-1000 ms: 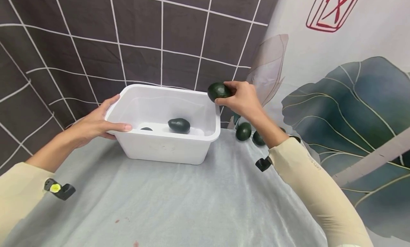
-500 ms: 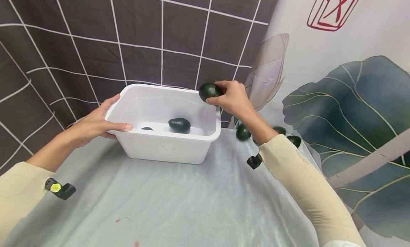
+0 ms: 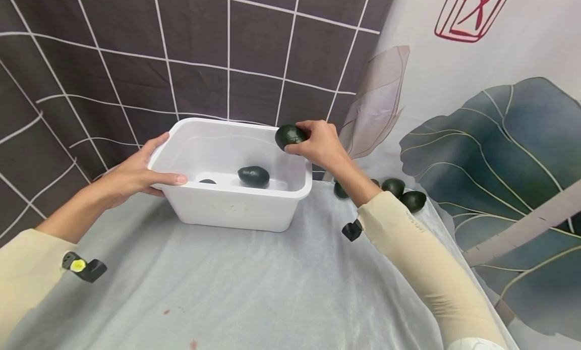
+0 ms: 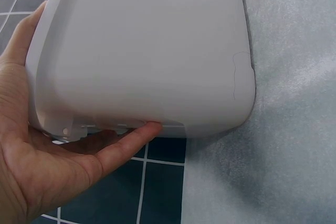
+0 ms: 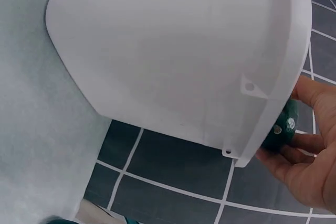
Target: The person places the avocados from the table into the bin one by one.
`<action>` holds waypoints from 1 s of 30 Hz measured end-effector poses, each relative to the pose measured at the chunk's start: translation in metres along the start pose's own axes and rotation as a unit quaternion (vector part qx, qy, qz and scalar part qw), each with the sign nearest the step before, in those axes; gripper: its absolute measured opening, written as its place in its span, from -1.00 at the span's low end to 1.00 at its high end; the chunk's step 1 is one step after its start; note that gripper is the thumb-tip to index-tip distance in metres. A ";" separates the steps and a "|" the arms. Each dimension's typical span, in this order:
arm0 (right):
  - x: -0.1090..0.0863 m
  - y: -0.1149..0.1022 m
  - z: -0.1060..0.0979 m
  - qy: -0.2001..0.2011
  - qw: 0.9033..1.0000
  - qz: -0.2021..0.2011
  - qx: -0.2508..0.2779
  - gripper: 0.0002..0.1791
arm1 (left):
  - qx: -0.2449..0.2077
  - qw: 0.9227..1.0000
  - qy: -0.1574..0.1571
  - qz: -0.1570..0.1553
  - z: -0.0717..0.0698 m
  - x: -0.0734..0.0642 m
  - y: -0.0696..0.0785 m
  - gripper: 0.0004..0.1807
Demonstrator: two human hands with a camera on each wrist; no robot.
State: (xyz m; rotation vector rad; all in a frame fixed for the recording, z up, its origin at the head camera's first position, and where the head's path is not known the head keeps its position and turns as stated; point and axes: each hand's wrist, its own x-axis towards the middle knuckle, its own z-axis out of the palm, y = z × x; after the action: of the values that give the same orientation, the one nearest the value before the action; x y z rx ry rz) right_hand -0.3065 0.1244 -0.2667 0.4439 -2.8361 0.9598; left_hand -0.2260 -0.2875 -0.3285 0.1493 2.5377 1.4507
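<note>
My left hand holds the left end of a white plastic tub, thumb along the front rim. In the left wrist view, a finger of that hand presses under the tub's rim against its end wall. The right hand pinches a dark green avocado over the tub's back right corner. Seen from the right wrist, the held avocado is partly hidden behind the tub's rim. Inside the tub lies one avocado, and the top of another dark one shows over the front rim.
Several more avocados lie on the grey cloth right of the tub, partly behind the right forearm. A dark cloth with white grid lines hangs close behind the tub. A leaf-printed curtain hangs at the right.
My right hand has moved left with the avocado, from beyond the tub's right rim to over its inside corner. The left hand and the tub have stayed in place.
</note>
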 end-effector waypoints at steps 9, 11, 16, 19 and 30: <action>0.002 -0.001 0.006 0.001 1.000 -0.003 -0.003 -0.26 | -0.002 1.000 0.001 0.001 0.001 0.000 0.001 0.42; 0.001 -0.001 0.007 0.002 1.000 0.001 0.003 -0.28 | 0.001 1.000 0.001 0.002 0.001 0.000 0.001 0.42; -0.002 0.000 0.007 0.000 1.000 0.009 0.013 -0.28 | 0.001 1.000 0.001 0.002 0.000 -0.001 0.000 0.42; -0.004 0.002 0.006 0.002 1.000 0.010 0.022 -0.28 | -0.002 1.000 0.000 0.001 0.000 -0.001 0.001 0.42; -0.008 0.009 0.002 0.017 0.999 0.004 0.033 -0.30 | 0.002 1.000 0.001 0.000 0.000 -0.001 0.001 0.42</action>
State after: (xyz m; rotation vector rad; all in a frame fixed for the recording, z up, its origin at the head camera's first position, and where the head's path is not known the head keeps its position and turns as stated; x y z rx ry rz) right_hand -0.3021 0.1317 -0.2753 0.4198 -2.7848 1.0541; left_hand -0.2249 -0.2870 -0.3281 0.1495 2.5422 1.4463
